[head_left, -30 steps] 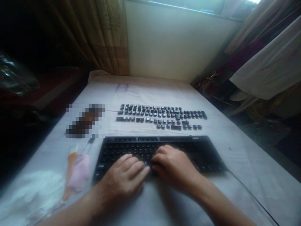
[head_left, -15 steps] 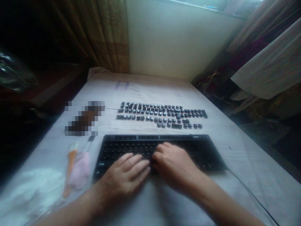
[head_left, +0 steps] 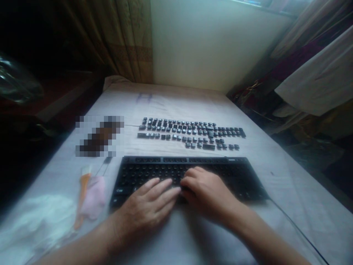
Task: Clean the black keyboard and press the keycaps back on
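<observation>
A black keyboard frame (head_left: pixel 237 176) with its keycaps removed lies in front of me on a pale cloth-covered surface (head_left: pixel 289 191). My left hand (head_left: pixel 146 208) rests flat on its lower middle, fingers stretched out toward the right. My right hand (head_left: pixel 205 193) sits beside it with fingers curled down onto the keyboard's middle; what its fingertips pinch, if anything, is hidden. Beyond the keyboard, several loose black keycaps (head_left: pixel 190 132) are laid out in rows.
Left of the keyboard lie an orange-handled brush (head_left: pixel 82 195), a pink cloth (head_left: pixel 93 197) and a white crumpled cloth (head_left: pixel 35 224). A blurred-out dark object (head_left: pixel 99 136) sits farther back left. A cable (head_left: pixel 298 228) runs off the keyboard's right. Curtains hang behind and right.
Both hands have stayed on the keyboard's middle, shifting only slightly. The view has drifted a little.
</observation>
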`<state>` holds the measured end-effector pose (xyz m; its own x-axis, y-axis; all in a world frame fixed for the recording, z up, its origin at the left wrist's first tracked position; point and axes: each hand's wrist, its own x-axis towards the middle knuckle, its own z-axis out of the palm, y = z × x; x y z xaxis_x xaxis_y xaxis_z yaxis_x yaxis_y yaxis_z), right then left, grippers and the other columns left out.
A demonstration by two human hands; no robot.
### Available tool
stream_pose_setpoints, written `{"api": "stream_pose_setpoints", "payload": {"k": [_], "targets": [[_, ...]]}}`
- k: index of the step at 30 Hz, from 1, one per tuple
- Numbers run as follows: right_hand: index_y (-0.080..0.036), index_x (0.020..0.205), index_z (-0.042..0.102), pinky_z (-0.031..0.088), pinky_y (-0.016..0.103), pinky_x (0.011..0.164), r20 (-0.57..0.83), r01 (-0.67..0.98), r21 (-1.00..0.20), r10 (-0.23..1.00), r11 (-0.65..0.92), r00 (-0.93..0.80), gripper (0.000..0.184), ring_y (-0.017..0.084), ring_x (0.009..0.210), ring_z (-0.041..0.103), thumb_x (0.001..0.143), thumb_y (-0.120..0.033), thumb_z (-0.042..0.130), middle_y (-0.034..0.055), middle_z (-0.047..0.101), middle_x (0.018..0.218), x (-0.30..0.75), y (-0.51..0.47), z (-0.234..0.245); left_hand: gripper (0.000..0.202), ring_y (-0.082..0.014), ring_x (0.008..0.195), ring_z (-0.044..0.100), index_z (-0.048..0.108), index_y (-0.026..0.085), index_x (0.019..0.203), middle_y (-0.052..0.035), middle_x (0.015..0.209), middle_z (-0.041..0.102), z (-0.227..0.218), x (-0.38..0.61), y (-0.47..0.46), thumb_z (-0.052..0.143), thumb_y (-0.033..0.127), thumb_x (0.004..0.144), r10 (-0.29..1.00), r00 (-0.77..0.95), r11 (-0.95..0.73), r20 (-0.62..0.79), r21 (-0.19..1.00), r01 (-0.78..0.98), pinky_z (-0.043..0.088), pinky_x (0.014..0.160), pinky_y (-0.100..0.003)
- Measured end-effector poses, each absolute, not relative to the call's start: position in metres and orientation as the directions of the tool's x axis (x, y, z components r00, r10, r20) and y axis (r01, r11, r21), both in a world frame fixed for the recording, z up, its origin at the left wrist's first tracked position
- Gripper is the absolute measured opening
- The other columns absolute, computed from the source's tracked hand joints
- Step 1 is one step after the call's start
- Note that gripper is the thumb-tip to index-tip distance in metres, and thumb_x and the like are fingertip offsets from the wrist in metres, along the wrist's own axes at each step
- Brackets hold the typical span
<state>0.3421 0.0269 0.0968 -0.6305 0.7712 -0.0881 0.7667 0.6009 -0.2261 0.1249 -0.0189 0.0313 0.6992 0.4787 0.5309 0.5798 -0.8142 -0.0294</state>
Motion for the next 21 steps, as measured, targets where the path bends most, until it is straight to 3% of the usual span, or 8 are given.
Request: {"api": "stream_pose_setpoints", "payload": {"k": [11,21], "targets": [[-0.019,0.097,0.073,0.052,0.03,0.072,0.36,0.597,-0.451,0.747,0.663,-0.558,0.013,0.019,0.081,0.065,0.091,-0.019,0.062,0.0072,0.073,0.091,0.359,0.016,0.055,0.027,-0.0181,0.129,0.052,0.065,0.019,0.125,0.0026,0.135,0.064,0.033,0.124,-0.02,0.055,0.024,0.1,0.491,0.702,-0.812,0.516,-0.021,0.583,0.019,0.124,-0.036],[-0.019,0.095,0.071,0.05,0.031,0.073,0.292,0.647,-0.416,0.768,0.639,-0.571,0.011,0.02,0.081,0.063,0.091,-0.018,0.06,0.0071,0.072,0.09,0.357,0.013,0.062,0.026,-0.0161,0.131,0.052,0.066,0.021,0.123,0.0015,0.132,0.066,0.035,0.124,-0.02,0.051,0.025,0.102,0.505,0.7,-0.803,0.505,-0.023,0.595,0.023,0.123,-0.035]]}}
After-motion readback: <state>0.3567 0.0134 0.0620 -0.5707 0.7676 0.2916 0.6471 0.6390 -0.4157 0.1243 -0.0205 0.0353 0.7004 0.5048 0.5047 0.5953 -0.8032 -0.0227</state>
